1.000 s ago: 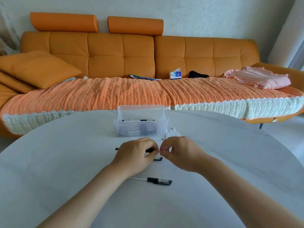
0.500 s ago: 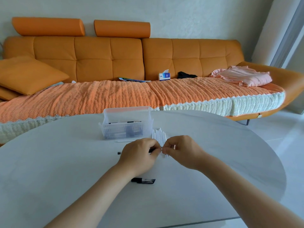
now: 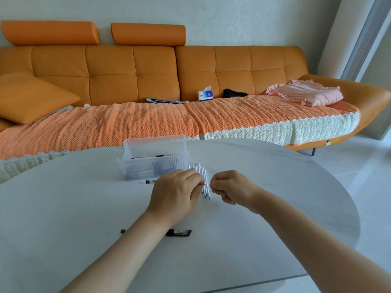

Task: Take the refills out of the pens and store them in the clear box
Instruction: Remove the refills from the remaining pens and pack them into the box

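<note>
Mid-extraction, the left hand [image 3: 175, 193] curls round a pen [image 3: 148, 181] while the right hand [image 3: 230, 187] seems to pinch its refill [image 3: 204, 184] between both fists; next likely comes a straight pull, then the clear box [image 3: 155, 142] beyond the left fingertips.

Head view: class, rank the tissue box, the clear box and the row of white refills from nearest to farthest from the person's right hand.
1. Row of white refills, on the table just left of the right hand.
2. Clear box, further back and left on the table.
3. Tissue box, far behind on the sofa.
</note>
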`<state>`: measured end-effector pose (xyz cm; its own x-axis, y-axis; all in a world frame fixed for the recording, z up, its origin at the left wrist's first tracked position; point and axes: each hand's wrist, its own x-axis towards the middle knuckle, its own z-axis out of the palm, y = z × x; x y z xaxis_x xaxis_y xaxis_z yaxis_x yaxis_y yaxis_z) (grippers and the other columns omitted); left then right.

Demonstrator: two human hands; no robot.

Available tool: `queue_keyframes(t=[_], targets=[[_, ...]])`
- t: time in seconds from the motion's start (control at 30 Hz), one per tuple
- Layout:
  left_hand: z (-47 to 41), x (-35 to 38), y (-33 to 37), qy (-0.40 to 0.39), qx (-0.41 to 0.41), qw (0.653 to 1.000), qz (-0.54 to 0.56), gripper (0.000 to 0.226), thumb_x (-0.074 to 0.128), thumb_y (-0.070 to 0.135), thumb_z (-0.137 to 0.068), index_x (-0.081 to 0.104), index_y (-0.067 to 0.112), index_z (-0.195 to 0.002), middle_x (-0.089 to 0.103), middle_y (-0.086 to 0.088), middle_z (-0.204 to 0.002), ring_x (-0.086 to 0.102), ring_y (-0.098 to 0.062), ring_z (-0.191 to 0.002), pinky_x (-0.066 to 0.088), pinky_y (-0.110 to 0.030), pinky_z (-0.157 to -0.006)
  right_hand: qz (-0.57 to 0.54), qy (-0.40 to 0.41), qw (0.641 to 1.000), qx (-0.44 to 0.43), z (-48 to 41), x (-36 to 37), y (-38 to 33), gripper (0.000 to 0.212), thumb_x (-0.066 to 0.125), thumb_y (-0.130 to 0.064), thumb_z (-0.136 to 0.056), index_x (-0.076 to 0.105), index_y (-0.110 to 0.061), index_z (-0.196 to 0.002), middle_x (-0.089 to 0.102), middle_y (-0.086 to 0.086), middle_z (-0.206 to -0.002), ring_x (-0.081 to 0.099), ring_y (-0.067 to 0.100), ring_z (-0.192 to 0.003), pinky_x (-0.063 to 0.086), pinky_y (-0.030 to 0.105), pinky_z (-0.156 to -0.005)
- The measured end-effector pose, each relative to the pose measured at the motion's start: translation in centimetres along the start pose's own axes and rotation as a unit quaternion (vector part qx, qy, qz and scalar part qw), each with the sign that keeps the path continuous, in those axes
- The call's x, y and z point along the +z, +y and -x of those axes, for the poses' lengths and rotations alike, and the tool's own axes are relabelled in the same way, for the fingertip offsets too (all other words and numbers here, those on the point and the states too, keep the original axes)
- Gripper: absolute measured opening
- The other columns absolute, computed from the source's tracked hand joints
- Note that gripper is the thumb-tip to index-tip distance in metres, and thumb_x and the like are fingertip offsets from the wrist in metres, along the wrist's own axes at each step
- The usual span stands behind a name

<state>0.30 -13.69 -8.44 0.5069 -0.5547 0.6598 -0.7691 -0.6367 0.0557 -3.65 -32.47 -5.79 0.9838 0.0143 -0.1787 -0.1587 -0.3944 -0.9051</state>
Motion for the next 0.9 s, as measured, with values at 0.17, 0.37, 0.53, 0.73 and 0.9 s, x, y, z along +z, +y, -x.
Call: queue_keyframes(t=[0.17, 0.37, 0.53, 0.73, 0.9], targets=[[0.2, 0.3, -1.4, -0.022, -0.047, 0.998, 0.037, 0.005, 0.062, 0.025, -0.086, 0.063, 0.027, -0.082, 0.061, 0.012, -0.078, 0.06, -0.011, -0.069, 0.043, -0.027, -0.05, 0.285, 0.066, 0.955, -0.037, -0.3, -0.9, 1.8, 0.009, 0.065, -0.031, -0.082, 0.072, -0.029, -0.076, 0.068, -0.01, -0.075, 0.059, 0.01, -0.062, 0.048, 0.023, -0.059], [0.5, 1.0, -1.2, -0.086, -0.076, 0.991, 0.065, 0.003, 0.064, 0.027, -0.089, 0.066, 0.029, -0.088, 0.062, 0.013, -0.086, 0.059, -0.009, -0.078, 0.039, -0.025, -0.057, 0.319, 0.049, 0.946, -0.034, -0.5, -1.2, 2.3, 0.006, 0.074, -0.034, -0.075, 0.072, -0.038, -0.08, 0.068, -0.012, -0.082, 0.063, 0.006, -0.077, 0.053, 0.024, -0.07], [0.5, 1.5, -1.3, -0.112, -0.1, 0.984, 0.099, 0.009, 0.061, 0.036, -0.091, 0.065, 0.027, -0.091, 0.06, 0.013, -0.089, 0.056, -0.009, -0.082, 0.047, -0.029, -0.065, 0.273, 0.061, 0.959, -0.051, -0.8, -2.3, 2.2, 0.011, 0.074, -0.03, -0.081, 0.072, -0.037, -0.089, 0.067, -0.012, -0.083, 0.061, 0.006, -0.066, 0.049, 0.017, -0.06], [0.5, 1.6, -1.5, -0.112, -0.119, 0.979, 0.124, 0.011, 0.062, 0.036, -0.091, 0.065, 0.026, -0.087, 0.059, 0.013, -0.086, 0.056, -0.008, -0.079, 0.05, -0.033, -0.069, 0.338, 0.114, 0.934, -0.01, -1.4, -2.0, 2.2, 0.017, 0.064, -0.045, -0.089, 0.069, -0.035, -0.102, 0.064, -0.015, -0.095, 0.059, 0.008, -0.082, 0.047, 0.025, -0.068], [0.5, 1.6, -1.6, -0.112, -0.125, 0.976, 0.138, 0.011, 0.062, 0.037, -0.09, 0.065, 0.027, -0.086, 0.058, 0.015, -0.086, 0.056, -0.008, -0.08, 0.05, -0.033, -0.07, 0.364, 0.116, 0.924, -0.008, -2.1, -0.9, 2.1, 0.016, 0.068, -0.046, -0.086, 0.073, -0.035, -0.096, 0.065, -0.015, -0.091, 0.061, 0.009, -0.084, 0.045, 0.023, -0.062]])
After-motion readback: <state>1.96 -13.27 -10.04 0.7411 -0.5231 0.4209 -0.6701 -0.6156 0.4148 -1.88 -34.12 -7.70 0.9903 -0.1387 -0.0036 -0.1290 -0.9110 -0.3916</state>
